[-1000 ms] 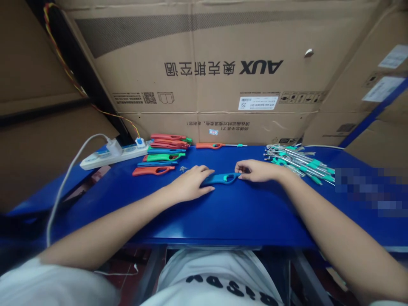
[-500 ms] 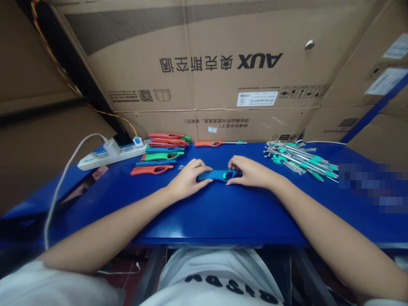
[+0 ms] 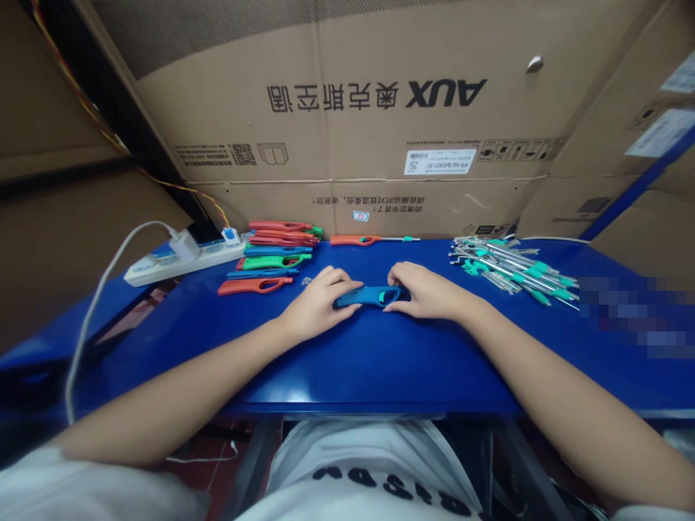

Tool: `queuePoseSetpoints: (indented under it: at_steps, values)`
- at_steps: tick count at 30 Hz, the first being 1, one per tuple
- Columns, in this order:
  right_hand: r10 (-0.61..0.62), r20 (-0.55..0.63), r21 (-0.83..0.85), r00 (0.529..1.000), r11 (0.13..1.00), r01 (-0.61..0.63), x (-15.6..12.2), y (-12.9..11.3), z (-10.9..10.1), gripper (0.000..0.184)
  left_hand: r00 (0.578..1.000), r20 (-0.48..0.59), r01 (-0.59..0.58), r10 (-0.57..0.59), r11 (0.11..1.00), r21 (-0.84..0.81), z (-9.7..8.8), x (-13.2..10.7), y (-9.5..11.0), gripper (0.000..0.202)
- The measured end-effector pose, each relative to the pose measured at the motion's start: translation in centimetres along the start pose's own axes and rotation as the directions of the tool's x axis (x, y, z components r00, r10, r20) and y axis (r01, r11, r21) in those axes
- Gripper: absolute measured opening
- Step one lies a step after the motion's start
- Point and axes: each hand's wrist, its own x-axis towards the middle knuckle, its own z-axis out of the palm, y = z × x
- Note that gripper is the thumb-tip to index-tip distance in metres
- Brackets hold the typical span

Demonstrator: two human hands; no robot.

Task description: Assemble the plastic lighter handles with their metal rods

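We log the blue handle (image 3: 372, 295) flat on the blue table (image 3: 380, 369), straight ahead of the person at the middle of the work surface, its long axis running left to right across the view. It sits between the two hands, so neither has to reach. The left hand (image 3: 318, 305) is curled over the handle's left end, fingers on top and thumb tucked on the near side. The right hand (image 3: 426, 291) closes on the right end just past the teal trigger opening, fingers bent down onto it. Both hands are narrow and gripping, one to each end, about equally near. Off to the left, well apart, lies a stack of coloured handles (image 3: 274, 255) beside a white power strip (image 3: 179, 262). A single red lighter (image 3: 358, 239) lies at the back edge under the cardboard box (image 3: 380, 108). To the right, a heap of metal rods (image 3: 513, 269) with teal collars.
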Motion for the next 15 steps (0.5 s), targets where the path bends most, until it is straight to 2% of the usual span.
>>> queuePoseSetpoints:
  at_steps: [4, 11, 15]
  values:
    - [-0.016, 0.000, -0.025, 1.000, 1.000, 0.016, -0.05, -0.07, 0.00, 0.037, 0.999, 0.041, 0.008, -0.008, 1.000, -0.001, -0.12, 0.04, -0.03, 0.031]
    - [0.026, 0.057, -0.037, 0.998, 0.999, -0.024, -0.10, -0.82, -0.09, 0.036, 0.992, 0.118, 0.047, -0.048, 0.999, 0.010, -0.05, 0.01, -0.26, 0.030]
    - [0.014, 0.067, 0.036, 0.998, 0.999, -0.016, -0.12, -0.98, -0.08, 0.038, 0.986, 0.150, 0.063, -0.068, 0.997, 0.034, 0.42, -0.01, -0.29, 0.035]
